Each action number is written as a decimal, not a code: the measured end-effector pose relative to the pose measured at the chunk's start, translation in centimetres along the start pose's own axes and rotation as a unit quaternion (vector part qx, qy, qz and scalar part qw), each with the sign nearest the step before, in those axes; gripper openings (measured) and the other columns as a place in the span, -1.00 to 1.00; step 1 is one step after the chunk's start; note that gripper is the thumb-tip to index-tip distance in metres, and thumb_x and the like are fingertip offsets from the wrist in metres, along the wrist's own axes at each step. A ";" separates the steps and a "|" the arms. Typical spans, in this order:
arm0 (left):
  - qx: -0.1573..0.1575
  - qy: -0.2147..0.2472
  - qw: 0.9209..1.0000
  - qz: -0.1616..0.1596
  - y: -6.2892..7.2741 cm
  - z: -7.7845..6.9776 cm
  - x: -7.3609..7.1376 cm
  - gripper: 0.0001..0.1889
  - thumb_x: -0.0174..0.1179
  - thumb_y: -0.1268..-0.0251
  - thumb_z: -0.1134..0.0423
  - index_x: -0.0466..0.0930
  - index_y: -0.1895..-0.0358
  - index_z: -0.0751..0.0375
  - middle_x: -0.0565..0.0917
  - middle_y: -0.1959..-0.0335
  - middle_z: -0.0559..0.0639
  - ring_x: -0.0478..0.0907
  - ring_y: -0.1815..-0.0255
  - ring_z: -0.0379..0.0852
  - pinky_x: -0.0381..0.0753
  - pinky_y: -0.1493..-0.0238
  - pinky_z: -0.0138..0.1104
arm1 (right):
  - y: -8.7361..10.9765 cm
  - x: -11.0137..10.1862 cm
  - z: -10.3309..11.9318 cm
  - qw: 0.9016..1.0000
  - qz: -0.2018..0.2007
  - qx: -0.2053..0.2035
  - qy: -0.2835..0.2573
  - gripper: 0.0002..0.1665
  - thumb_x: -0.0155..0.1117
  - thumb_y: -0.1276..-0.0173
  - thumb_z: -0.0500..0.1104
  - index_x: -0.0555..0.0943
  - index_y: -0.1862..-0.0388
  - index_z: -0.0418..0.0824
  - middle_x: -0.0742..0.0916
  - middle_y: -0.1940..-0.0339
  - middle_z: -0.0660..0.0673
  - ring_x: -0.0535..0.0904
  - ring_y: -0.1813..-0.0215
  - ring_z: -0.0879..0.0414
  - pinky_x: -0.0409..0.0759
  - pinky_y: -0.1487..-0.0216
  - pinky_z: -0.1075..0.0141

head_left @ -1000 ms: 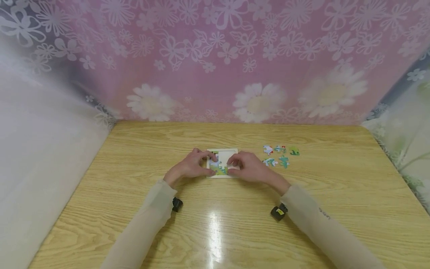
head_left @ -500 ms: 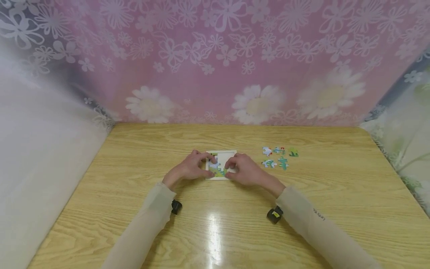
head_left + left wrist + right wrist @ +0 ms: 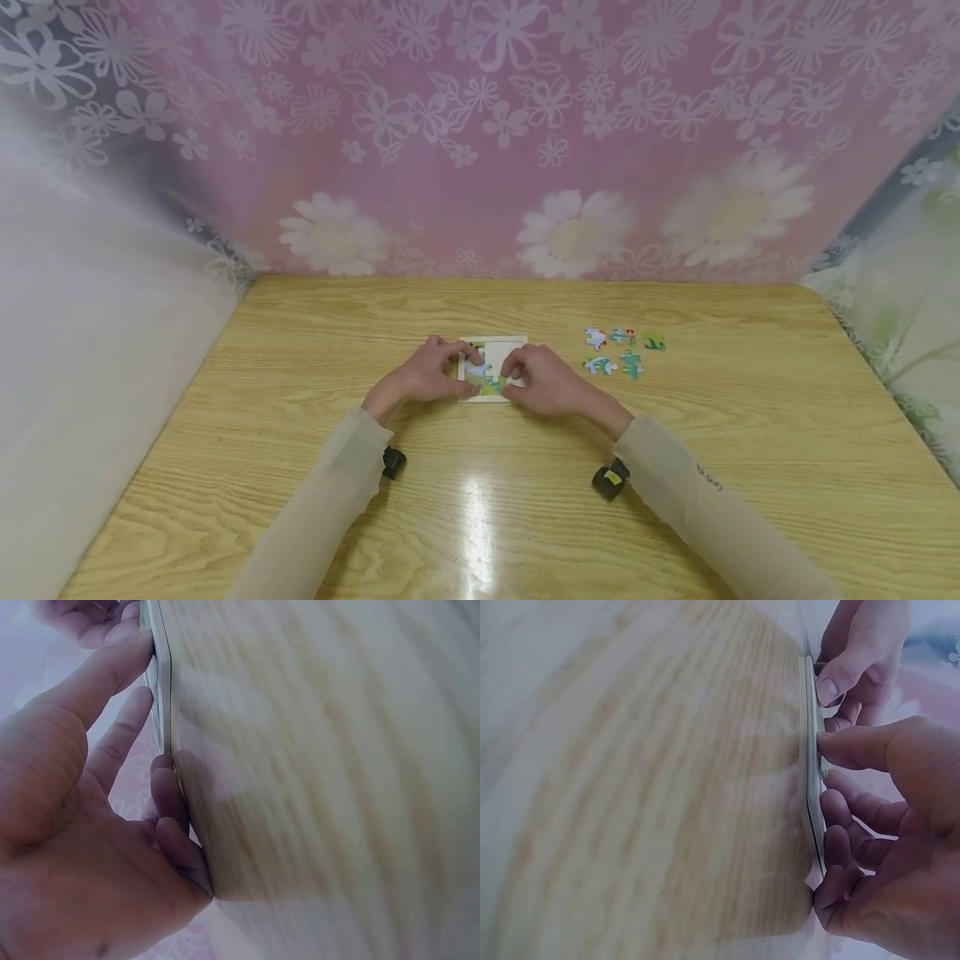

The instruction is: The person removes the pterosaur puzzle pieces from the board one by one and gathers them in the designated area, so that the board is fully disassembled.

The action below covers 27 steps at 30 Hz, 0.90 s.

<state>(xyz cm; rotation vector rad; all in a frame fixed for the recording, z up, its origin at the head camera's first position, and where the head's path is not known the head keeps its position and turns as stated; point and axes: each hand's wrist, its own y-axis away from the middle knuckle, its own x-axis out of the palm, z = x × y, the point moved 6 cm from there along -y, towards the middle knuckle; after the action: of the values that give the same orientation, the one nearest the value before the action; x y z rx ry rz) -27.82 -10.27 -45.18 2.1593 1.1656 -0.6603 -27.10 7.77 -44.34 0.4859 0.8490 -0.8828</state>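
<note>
Pink flowered cloth (image 3: 450,187) hung behind a wood-grain counter (image 3: 540,500), where a white puzzle frame (image 3: 495,339) lay flat toward the far edge, well apart from the counter's corners. Pieces filled the frame's left side and part of its near edge; bare backing (image 3: 500,351) showed toward its far right corner. Fingers of the left hand (image 3: 429,369) were spread and nearly straight, tips resting over the joined pieces (image 3: 490,377), thumb at the frame's near left corner. Fingers of the right hand (image 3: 551,381) appeared to pinch a green piece (image 3: 503,383) at the near edge; whether it had seated could not be told. Five loose pieces (image 3: 632,365) sat in two rows between the frame and the counter's far right corner.

Trouble, if it came, seemed likeliest at the join: fingers hid the tabs, so a slightly turned piece could jam or ride up under pressure. Uneven pressing by the left hand could slide the frame or pop a neighbouring piece loose, since only the hands seemed to brace it on the smooth counter. On any reach to the right, a low right sleeve (image 3: 697,492) or the black camera (image 3: 611,479) beneath it could brush the loose pieces and scatter them.
</note>
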 end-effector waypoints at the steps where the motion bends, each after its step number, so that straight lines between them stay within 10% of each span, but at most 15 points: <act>1: 0.000 0.001 1.000 0.000 0.0 0.0 0.0 -0.64 0.43 -0.28 0.02 0.61 -0.12 -0.16 0.36 -0.14 0.10 0.29 -0.13 0.05 0.34 -0.11 -0.04 | 0.0 0.0 0.0 1.000 -0.001 -0.002 -0.002 -0.78 0.47 -0.28 -0.18 0.68 0.15 -0.24 0.70 0.25 -0.10 0.55 0.16 0.10 0.53 0.02 0.20; 27: 0.000 0.002 1.000 0.004 -0.1 -0.1 0.1 -0.64 0.43 -0.28 0.04 0.62 -0.12 -0.15 0.38 -0.20 0.13 0.30 -0.15 0.07 0.36 -0.12 -0.02 | 1.2 -0.7 -1.0 0.988 -0.010 0.006 -0.154 -0.86 0.33 -0.40 -0.24 0.67 0.08 -0.17 0.74 0.21 -0.12 0.63 0.18 0.13 0.60 0.10 0.23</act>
<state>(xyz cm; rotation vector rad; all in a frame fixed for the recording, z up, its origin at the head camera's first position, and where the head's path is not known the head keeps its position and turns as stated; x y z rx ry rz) -27.84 -10.16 -45.21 2.1646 1.1592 -0.6523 -26.79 9.45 -44.31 0.3405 0.5673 -0.9539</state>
